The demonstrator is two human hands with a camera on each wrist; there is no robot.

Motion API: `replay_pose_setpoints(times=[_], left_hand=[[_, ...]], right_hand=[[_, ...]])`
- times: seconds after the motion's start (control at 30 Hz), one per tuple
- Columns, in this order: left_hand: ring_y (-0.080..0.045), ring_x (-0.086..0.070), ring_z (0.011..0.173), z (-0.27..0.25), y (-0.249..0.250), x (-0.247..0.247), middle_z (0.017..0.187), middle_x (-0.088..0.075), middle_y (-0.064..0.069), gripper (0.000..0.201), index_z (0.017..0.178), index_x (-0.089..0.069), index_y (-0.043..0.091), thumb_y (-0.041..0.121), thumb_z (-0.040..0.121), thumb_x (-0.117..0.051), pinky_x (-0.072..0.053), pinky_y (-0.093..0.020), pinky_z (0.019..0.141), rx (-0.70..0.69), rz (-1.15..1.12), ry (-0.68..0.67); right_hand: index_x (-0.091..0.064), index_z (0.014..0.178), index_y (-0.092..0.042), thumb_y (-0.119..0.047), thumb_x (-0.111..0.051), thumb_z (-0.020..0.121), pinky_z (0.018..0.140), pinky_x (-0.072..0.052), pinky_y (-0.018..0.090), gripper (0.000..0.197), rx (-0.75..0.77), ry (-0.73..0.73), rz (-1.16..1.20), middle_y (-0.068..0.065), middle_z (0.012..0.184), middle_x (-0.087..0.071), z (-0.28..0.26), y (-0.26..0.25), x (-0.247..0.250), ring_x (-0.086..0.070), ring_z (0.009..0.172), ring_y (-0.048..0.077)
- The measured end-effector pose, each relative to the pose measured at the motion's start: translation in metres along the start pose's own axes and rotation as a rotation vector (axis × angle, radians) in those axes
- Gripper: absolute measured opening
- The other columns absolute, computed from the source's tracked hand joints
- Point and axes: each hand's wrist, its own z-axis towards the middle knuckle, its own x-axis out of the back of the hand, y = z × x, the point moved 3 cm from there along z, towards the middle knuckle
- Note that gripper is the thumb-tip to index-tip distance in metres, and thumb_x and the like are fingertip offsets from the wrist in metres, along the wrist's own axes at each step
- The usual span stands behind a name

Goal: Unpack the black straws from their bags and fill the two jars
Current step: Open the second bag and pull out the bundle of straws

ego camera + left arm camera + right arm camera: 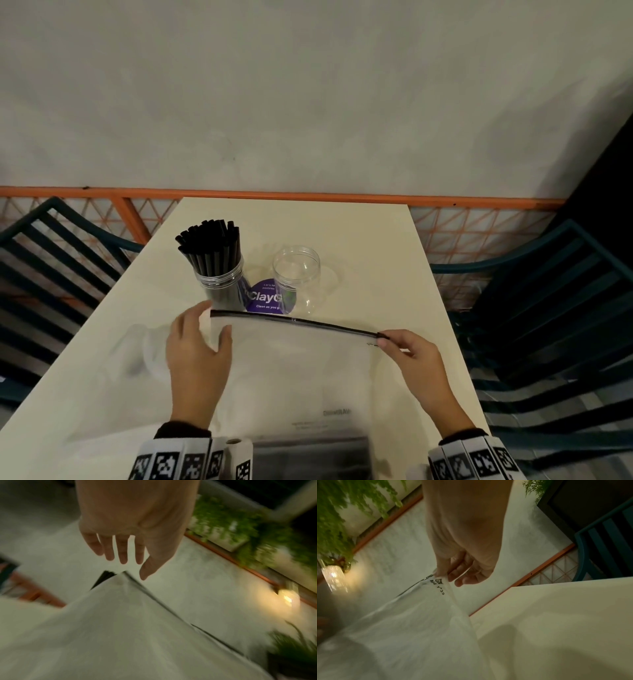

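**Jars half done: one full, one still empty**

Straws (210, 248) already stand packed in the left jar (221, 284) at the far side of the worktop (359, 233); the right jar (297, 277), just beside it, holds nothing. A purple sticker (265, 298) lies on the worktop between and in front of the two. By this showing the task is about halfway along: a second bag must be opened and its straws moved into the empty jar.

That bag (301, 370) is held up in front of the jars, its dark zip strip (294, 321) running across the top edge. A dark mass shows through the bag near its bottom edge, probably the straws, though it is too blurred to be sure.

The right hand (416, 356) pinches the right top corner of the bag between thumb and fingers (462, 573), at the end of the zip strip. The left hand (197, 349) is relaxed, fingers (109, 549) straight and slightly spread. In the head view it lies against the bag's left top corner with the thumb over the front, while the left wrist view shows the fingertips just above the corner, so a firm hold cannot be confirmed.
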Motion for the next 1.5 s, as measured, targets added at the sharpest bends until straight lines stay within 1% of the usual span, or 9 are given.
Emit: replay_pose_setpoints(times=[0.13,0.27,0.57,0.73,0.87,0.93,1.03,1.23,1.5], left_hand=[[-0.015,-0.054,0.103,-0.016,0.053,-0.015,0.106,-0.065,0.001,0.029,0.101,-0.064,0.022,0.033,0.078,-0.049,-0.033,-0.037,0.089,-0.347,0.080,-0.077],[0.004,-0.049,0.091,-0.041,0.104,-0.046,0.090,-0.069,0.018,0.018,0.088,-0.067,0.033,0.038,0.080,-0.052,-0.020,-0.023,0.081,-0.585,0.017,-0.236],[0.002,-0.055,0.079,-0.045,0.110,-0.061,0.077,-0.068,0.018,0.015,0.077,-0.063,0.032,0.037,0.083,-0.050,-0.022,-0.028,0.081,-0.712,0.108,-0.263],[0.000,-0.053,0.081,-0.022,0.086,-0.041,0.076,-0.066,0.016,0.017,0.076,-0.061,0.030,0.034,0.082,-0.046,-0.020,-0.028,0.077,-0.616,0.205,-0.200],[-0.003,-0.052,0.085,0.006,0.051,-0.012,0.080,-0.067,0.014,0.025,0.079,-0.064,0.030,0.037,0.081,-0.041,-0.015,-0.026,0.075,-0.491,0.325,-0.166],[-0.010,-0.055,0.083,0.016,0.036,-0.001,0.082,-0.068,0.010,0.021,0.081,-0.064,0.025,0.032,0.083,-0.045,-0.024,-0.030,0.076,-0.437,0.337,-0.155],[-0.023,-0.057,0.070,0.022,0.025,0.006,0.081,-0.064,-0.002,0.006,0.085,-0.064,0.012,0.008,0.085,-0.059,-0.041,-0.026,0.063,-0.365,0.208,-0.167],[-0.012,-0.057,0.074,0.014,0.028,-0.011,0.086,-0.053,-0.001,0.008,0.081,-0.056,0.011,0.013,0.083,-0.063,-0.045,-0.008,0.060,-0.087,-0.089,-0.223],[-0.002,-0.052,0.071,0.008,0.035,-0.023,0.099,-0.050,-0.010,0.020,0.075,-0.057,0.014,-0.001,0.072,-0.070,-0.040,-0.008,0.066,-0.101,-0.004,-0.191]], right_hand=[[-0.071,0.070,-0.024,-0.012,-0.077,0.071,0.065,-0.048,0.009,0.013,0.051,0.076,0.120,-0.004,0.072,-0.073,-0.003,-0.025,0.004,-0.064,0.071,0.005],[-0.071,0.077,-0.030,-0.008,-0.071,0.077,0.069,-0.045,0.006,0.022,0.248,-0.052,0.015,-0.015,0.088,-0.070,-0.012,-0.056,-0.004,-0.064,0.081,0.000],[-0.071,0.081,-0.029,-0.037,-0.060,0.078,0.075,-0.046,0.013,0.014,0.466,0.021,-0.157,-0.016,0.079,-0.068,-0.029,-0.074,-0.006,-0.063,0.082,0.005],[-0.064,0.080,-0.027,-0.019,-0.068,0.081,0.077,-0.043,0.006,0.009,0.422,0.136,-0.135,-0.014,0.093,-0.063,-0.025,-0.071,0.019,-0.060,0.086,0.003],[-0.065,0.080,-0.022,-0.010,-0.065,0.083,0.072,-0.047,0.019,0.012,0.282,0.200,-0.092,-0.011,0.092,-0.064,-0.019,-0.060,0.045,-0.058,0.085,0.006],[-0.066,0.082,-0.024,-0.013,-0.064,0.084,0.068,-0.050,0.027,0.010,0.197,0.235,-0.023,-0.008,0.087,-0.066,-0.016,-0.053,0.052,-0.059,0.077,0.008],[-0.064,0.082,-0.026,-0.012,-0.062,0.086,0.058,-0.049,0.015,0.014,0.151,0.208,0.060,-0.006,0.073,-0.068,-0.012,-0.052,0.052,-0.058,0.061,0.007],[-0.059,0.087,-0.014,-0.010,-0.060,0.085,0.061,-0.054,0.021,0.004,0.114,0.090,0.274,0.010,0.070,-0.066,-0.016,-0.067,0.032,-0.063,0.063,0.018],[-0.055,0.085,-0.020,0.005,-0.066,0.078,0.064,-0.049,0.011,0.028,0.112,0.137,0.104,0.000,0.087,-0.062,-0.018,-0.067,0.022,-0.058,0.068,0.002]])
